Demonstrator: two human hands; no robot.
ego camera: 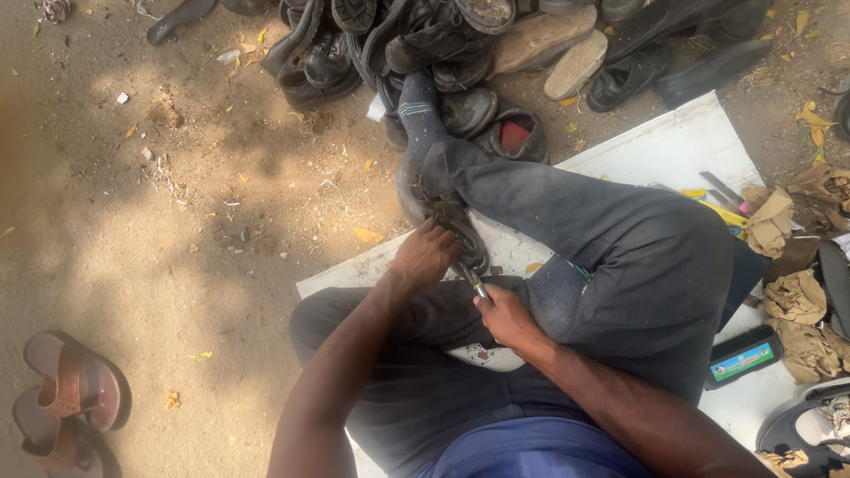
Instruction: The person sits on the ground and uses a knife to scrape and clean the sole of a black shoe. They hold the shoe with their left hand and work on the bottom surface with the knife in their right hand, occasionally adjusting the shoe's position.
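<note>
Person sits on a white board [682, 142] laid on sandy ground [177, 221], legs in dark grey trousers, one leg crossed over the other, socked foot pointing far toward a heap of shoes. Left hand [425, 255] is closed over a black shoe [443, 212] that lies wedged against the raised leg, just left of the knee bend; fingers curled down on the shoe's upper, gripping it, thumb not visible. Right hand [505, 316] sits near and right of the left one, fist closed round a thin metal tool [473, 281] whose shaft points up-left into the shoe; tip is hidden where it meets the shoe, cannot tell how deep. Hands are close, not touching. Far centre: pile of worn black shoes and boots [425, 44], a few tan soles [549, 40] turned up at its right. Near left on the dirt: pair of brown sandals [66, 389], well apart from the person. Right side of the board: crumpled brown rags [792, 292], a small dark flat box with a coloured label [744, 354], a couple of tools with a yellow bit [722, 199] at the far right edge. Dry yellow leaves scattered on the ground.
</note>
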